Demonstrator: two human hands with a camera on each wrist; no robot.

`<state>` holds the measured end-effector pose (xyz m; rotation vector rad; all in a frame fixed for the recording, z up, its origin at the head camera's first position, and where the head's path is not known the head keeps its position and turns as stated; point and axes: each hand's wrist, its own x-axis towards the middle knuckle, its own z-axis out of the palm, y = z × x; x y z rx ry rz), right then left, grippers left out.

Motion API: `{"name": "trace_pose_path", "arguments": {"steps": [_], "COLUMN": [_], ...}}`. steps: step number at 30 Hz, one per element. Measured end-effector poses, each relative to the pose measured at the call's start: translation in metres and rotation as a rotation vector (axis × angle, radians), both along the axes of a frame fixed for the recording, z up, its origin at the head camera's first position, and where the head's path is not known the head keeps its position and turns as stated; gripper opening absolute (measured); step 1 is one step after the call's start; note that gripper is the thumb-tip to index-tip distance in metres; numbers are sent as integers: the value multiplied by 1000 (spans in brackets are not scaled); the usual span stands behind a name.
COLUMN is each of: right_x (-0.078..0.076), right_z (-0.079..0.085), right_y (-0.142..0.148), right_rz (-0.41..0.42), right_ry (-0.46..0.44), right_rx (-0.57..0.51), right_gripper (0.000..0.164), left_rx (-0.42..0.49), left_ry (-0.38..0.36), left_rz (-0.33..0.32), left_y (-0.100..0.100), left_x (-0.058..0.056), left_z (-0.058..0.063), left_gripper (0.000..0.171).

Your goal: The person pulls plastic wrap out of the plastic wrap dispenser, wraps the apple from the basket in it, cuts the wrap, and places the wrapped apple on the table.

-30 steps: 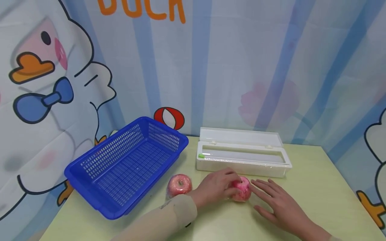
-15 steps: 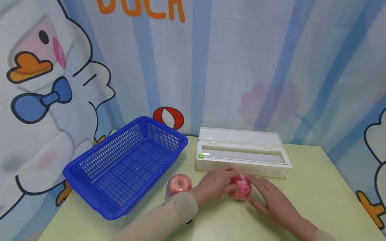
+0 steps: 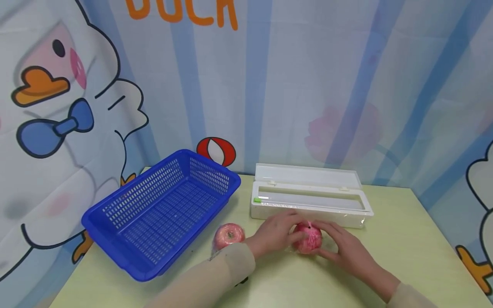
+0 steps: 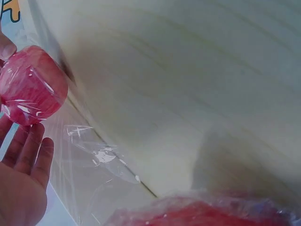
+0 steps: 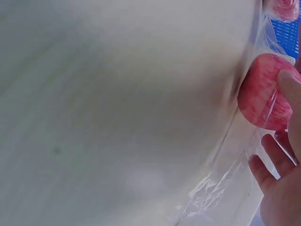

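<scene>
A red apple [image 3: 308,240] sits on the table between both hands, under clear plastic film [image 4: 106,155]. My left hand [image 3: 274,233] holds it from the left, fingers at its top and thumb lower down. From the right, my right hand [image 3: 348,251] grips it too, with the thumb on the apple in the right wrist view. Behind them stands a white cling film box [image 3: 308,216] with its lid raised. A second apple [image 3: 230,235], wrapped in shiny film, rests left of my left wrist; its lower part is partly hidden by my sleeve.
A blue plastic basket [image 3: 175,222] with slotted walls stands at the left of the pale yellow table [image 3: 393,231]. A curtain with duck drawings [image 3: 289,85] hangs right behind the table. Something small and black [image 3: 242,281] shows beside the left sleeve.
My right hand has moved left and up from beside the apple and now has its fingers and thumb on it. The apple has tipped or shifted slightly; my left hand stays on it.
</scene>
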<state>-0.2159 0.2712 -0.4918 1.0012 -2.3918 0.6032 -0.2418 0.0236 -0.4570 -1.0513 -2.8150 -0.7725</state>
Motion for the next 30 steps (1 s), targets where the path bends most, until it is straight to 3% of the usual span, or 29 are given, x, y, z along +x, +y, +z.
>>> {"name": "trace_pose_path", "arguments": {"steps": [8,13,15,17,21,23,25,30], "right_x": [-7,-10,-12,-13,-15,-17,-18,-18], "right_z": [13,21,24,26,31,32,33,37], "right_y": [0,0,0,1,3,3,3,6], "right_rz": [70,91,110,125,139,138,138,122], "right_ry": [-217,-304,-335,-367,-400,-405,-417,-477], "right_rx": [-91,-107,-113,-120,-134,-140,-145,-162], "right_gripper": [68,60,60,60,59,57,56,52], "left_rx": [18,5,-11,-41,-114,-148,-181,-228], "left_ry": [-9,-7,49,166,460,537,555,520], "left_rz": [-8,51,67,42,-94,-150,-172,-164], "left_y": [0,-3,-6,-10,-16,-16,-16,-11], "left_x": [-3,2,7,13,24,28,29,30], "left_z": [5,10,12,14,11,7,4,1], "left_gripper": [25,34,38,42,47,50,54,68]}}
